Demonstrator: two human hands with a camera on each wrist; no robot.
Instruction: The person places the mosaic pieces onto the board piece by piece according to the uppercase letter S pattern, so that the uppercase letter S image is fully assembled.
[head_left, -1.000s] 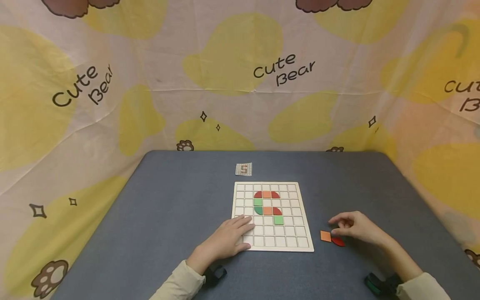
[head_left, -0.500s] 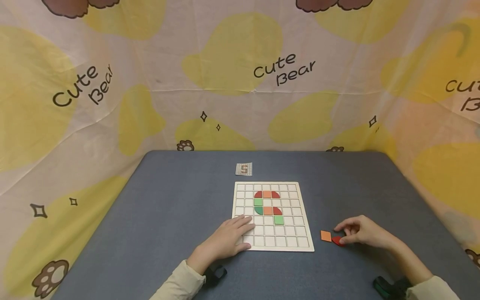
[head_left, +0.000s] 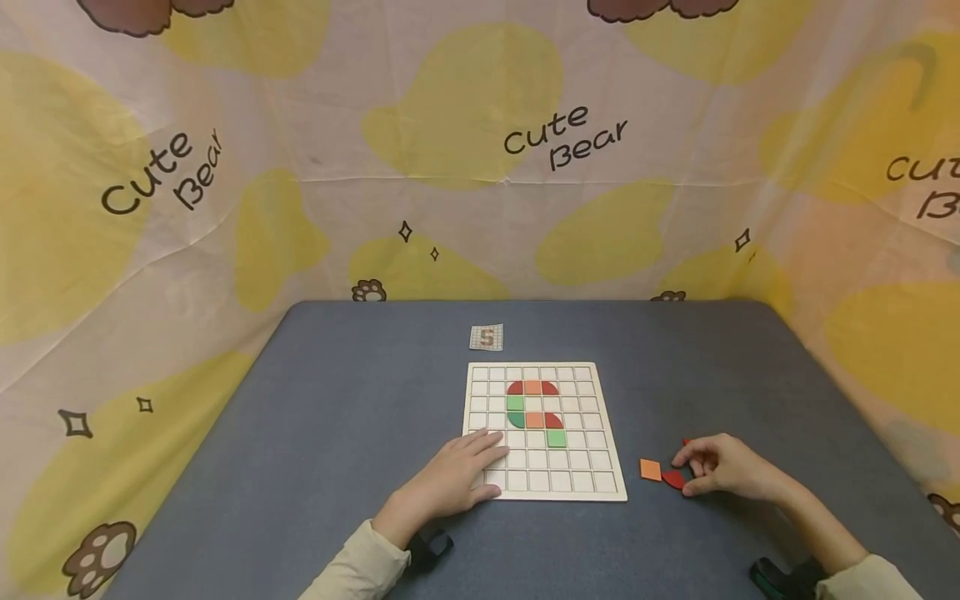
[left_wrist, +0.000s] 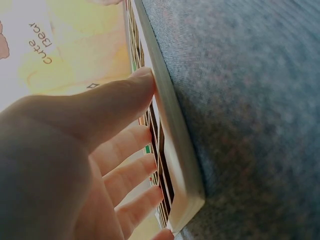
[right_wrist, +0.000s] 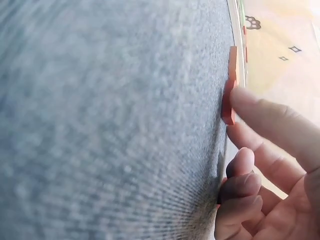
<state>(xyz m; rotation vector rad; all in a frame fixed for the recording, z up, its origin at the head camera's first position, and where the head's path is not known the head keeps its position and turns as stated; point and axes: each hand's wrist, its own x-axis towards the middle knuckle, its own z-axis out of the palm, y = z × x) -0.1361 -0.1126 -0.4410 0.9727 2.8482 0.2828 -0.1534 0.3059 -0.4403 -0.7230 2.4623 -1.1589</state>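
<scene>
A white gridded board (head_left: 592, 481) lies on the table, bearing red, orange and green tiles. My left hand (head_left: 453, 477) rests on its lower left part, fingers spread; in the left wrist view the thumb (left_wrist: 142, 82) lies on the board's edge. To the right of the board, my right hand (head_left: 727, 469) has its thumb and forefinger curled at a red quarter-circle tile (head_left: 673, 480). The right wrist view has the thumb on this red tile (right_wrist: 227, 102). An orange square tile (head_left: 650, 470) touches its left side. Another red piece shows partly behind the right fingers.
A small card (head_left: 487, 337) with an S-like pattern lies beyond the board. The blue-grey table (head_left: 360, 392) reaches back to a printed cloth (head_left: 450, 125) hanging behind and at both sides.
My right hand has shifted right and slightly toward me, bringing its thumb to the red tile. A red piece now shows behind its fingers. The left hand has stayed still.
</scene>
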